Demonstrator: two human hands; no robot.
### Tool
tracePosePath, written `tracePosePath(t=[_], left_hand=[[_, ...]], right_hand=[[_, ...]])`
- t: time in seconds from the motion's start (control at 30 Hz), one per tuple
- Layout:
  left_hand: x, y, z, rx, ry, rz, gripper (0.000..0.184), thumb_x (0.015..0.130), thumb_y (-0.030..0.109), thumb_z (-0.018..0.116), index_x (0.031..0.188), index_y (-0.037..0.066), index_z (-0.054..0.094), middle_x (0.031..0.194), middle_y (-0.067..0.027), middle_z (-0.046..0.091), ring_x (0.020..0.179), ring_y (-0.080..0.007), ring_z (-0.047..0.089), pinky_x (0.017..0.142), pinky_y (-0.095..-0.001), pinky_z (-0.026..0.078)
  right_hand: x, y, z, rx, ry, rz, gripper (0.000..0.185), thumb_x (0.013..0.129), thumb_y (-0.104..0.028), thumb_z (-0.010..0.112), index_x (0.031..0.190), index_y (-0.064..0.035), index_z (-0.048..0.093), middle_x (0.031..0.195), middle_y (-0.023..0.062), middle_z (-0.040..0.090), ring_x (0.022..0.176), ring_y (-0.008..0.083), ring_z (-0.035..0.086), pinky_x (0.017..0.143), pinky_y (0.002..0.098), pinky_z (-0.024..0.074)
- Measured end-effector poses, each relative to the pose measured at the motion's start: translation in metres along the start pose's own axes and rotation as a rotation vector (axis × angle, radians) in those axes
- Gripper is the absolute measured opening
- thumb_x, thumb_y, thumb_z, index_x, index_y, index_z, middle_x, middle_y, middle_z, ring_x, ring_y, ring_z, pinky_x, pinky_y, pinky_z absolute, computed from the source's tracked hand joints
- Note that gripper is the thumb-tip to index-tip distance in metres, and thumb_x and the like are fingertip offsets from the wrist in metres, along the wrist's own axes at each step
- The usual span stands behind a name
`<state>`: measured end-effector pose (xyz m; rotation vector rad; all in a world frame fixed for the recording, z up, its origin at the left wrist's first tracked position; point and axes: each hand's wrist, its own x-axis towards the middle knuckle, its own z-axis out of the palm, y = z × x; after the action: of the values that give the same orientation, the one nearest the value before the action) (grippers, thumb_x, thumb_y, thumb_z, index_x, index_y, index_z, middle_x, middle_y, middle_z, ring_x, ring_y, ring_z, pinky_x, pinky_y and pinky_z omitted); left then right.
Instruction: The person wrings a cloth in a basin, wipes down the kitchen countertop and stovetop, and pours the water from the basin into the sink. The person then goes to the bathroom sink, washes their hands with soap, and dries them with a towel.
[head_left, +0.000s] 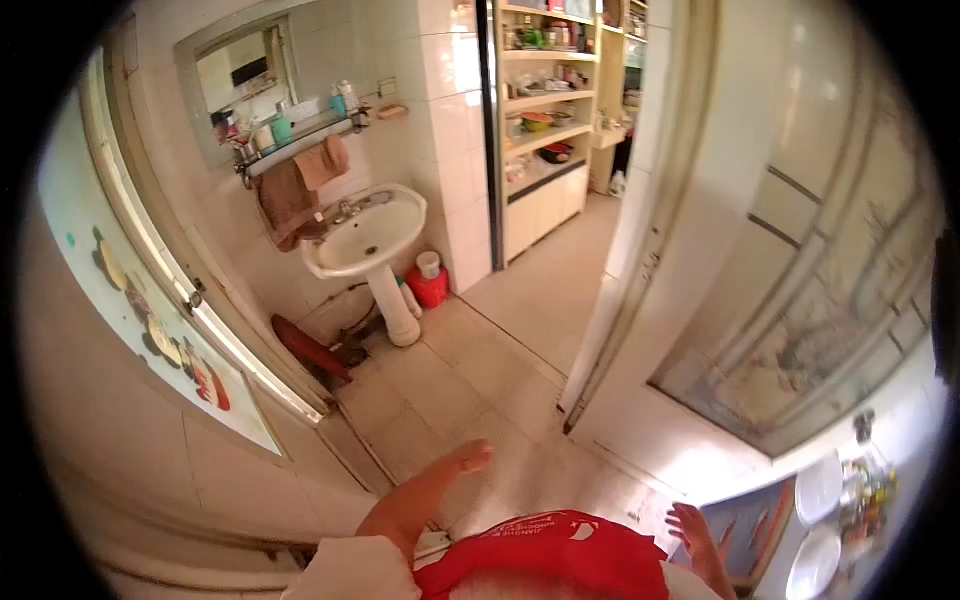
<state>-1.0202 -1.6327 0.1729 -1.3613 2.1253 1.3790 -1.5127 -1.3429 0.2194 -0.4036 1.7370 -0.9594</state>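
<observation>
My left hand (468, 458) reaches out in front of my body above the tiled floor (460, 385), its fingers stretched out and nothing in them. Low on the right, my right hand (692, 528) is held beside my body with its fingers apart, also holding nothing. Between my arms shows a red apron (560, 550) with white print, over a light sleeve. Neither hand touches the white door (650, 440) with its glass panel to the right. Ahead on the left stands a white pedestal sink (365, 245) with a metal tap.
Brown towels (290, 200) hang beside the sink under a mirror (250, 85) and a shelf with cups. A red bucket (428, 288) stands by the pedestal. Beyond the doorway is a shelf unit (545, 100). Two white basins (818, 490) lie at the lower right.
</observation>
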Motion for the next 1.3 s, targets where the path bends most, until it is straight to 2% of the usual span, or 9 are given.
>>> tracePosePath(t=[0.13,0.27,0.43,0.67,0.73,0.87,1.0,1.17,1.3], left_hand=[[-0.029,-0.125,-0.045,-0.419,0.293,-0.346,0.045,0.091,0.034,0.050,0.125,0.005,0.051,0.125,-0.0121,0.053,0.111,-0.0251,0.053,0.094,-0.0383,0.042],[-0.068,-0.204,-0.108,-0.546,0.454,-0.310,0.043,0.094,0.031,0.047,0.129,0.007,0.050,0.130,-0.0087,0.051,0.114,-0.0214,0.051,0.097,-0.0334,0.041],[-0.040,-0.296,-0.244,-0.345,0.411,-0.594,0.033,0.094,0.023,0.045,0.119,0.004,0.056,0.112,-0.0091,0.060,0.103,-0.0223,0.056,0.092,-0.0349,0.043],[0.048,-0.319,-0.522,-0.074,1.171,-0.262,0.031,0.087,0.022,0.052,0.107,0.000,0.060,0.099,-0.0197,0.063,0.096,-0.0357,0.059,0.088,-0.0408,0.044],[0.069,-0.312,-0.615,-0.216,1.051,-0.295,0.045,0.086,0.024,0.055,0.124,0.002,0.050,0.122,-0.0231,0.052,0.116,-0.0358,0.048,0.100,-0.0401,0.037],[0.150,-0.380,-0.773,-0.005,1.191,-0.216,0.047,0.085,0.015,0.057,0.127,-0.001,0.044,0.132,-0.0236,0.042,0.126,-0.0380,0.037,0.107,-0.0441,0.028],[0.189,-0.469,-0.879,0.242,1.153,-0.473,0.054,0.086,0.016,0.058,0.133,0.002,0.037,0.139,-0.0251,0.034,0.132,-0.0398,0.028,0.109,-0.0470,0.024],[0.254,-0.509,-0.954,0.418,0.903,-0.786,0.063,0.086,0.016,0.057,0.141,0.002,0.029,0.141,-0.0266,0.031,0.130,-0.0423,0.030,0.110,-0.0488,0.022],[0.271,-0.597,-0.978,0.602,0.453,-0.712,0.059,0.084,0.013,0.056,0.138,0.007,0.033,0.141,-0.0251,0.032,0.129,-0.0410,0.032,0.110,-0.0466,0.022]], right_hand=[[0.126,-0.143,0.136,-0.158,-0.370,-0.138,0.037,0.092,-0.030,0.057,0.121,-0.0080,0.052,0.112,0.0084,0.061,0.102,0.0199,0.059,0.082,0.0352,0.0469],[0.196,-0.267,0.325,-0.259,-0.637,-0.189,0.037,0.092,-0.029,0.056,0.121,-0.0062,0.052,0.113,0.0081,0.060,0.105,0.0185,0.057,0.086,0.0336,0.0451],[0.267,-0.351,0.523,-0.211,-0.811,-0.189,0.035,0.093,-0.030,0.055,0.119,-0.0063,0.053,0.111,0.0071,0.061,0.104,0.0178,0.058,0.085,0.0332,0.0452],[0.368,-0.453,0.691,-0.184,-0.845,-0.113,0.036,0.094,-0.030,0.053,0.123,-0.0087,0.052,0.115,0.0072,0.061,0.102,0.0194,0.059,0.085,0.0341,0.0467],[0.426,-0.471,0.725,-0.070,-0.967,-0.103,0.039,0.094,-0.029,0.051,0.127,-0.0093,0.050,0.120,0.0082,0.059,0.107,0.0213,0.057,0.088,0.0356,0.0462],[0.505,-0.533,0.846,0.025,-1.097,-0.094,0.039,0.093,-0.030,0.051,0.127,-0.0119,0.049,0.122,0.0049,0.057,0.108,0.0171,0.055,0.085,0.0324,0.0453],[0.561,-0.569,1.002,0.031,-1.176,0.051,0.032,0.091,-0.031,0.051,0.117,-0.0143,0.050,0.109,0.0024,0.053,0.094,0.0150,0.051,0.075,0.0334,0.0432],[0.600,-0.573,1.149,0.069,-1.103,0.334,0.014,0.085,-0.027,0.052,0.088,-0.0150,0.046,0.082,0.0009,0.048,0.063,0.0141,0.044,0.055,0.0361,0.0360],[0.600,-0.572,1.208,0.088,-1.076,0.452,0.014,0.084,-0.025,0.054,0.085,-0.0139,0.045,0.082,0.0018,0.048,0.063,0.0148,0.044,0.055,0.0361,0.0343]])
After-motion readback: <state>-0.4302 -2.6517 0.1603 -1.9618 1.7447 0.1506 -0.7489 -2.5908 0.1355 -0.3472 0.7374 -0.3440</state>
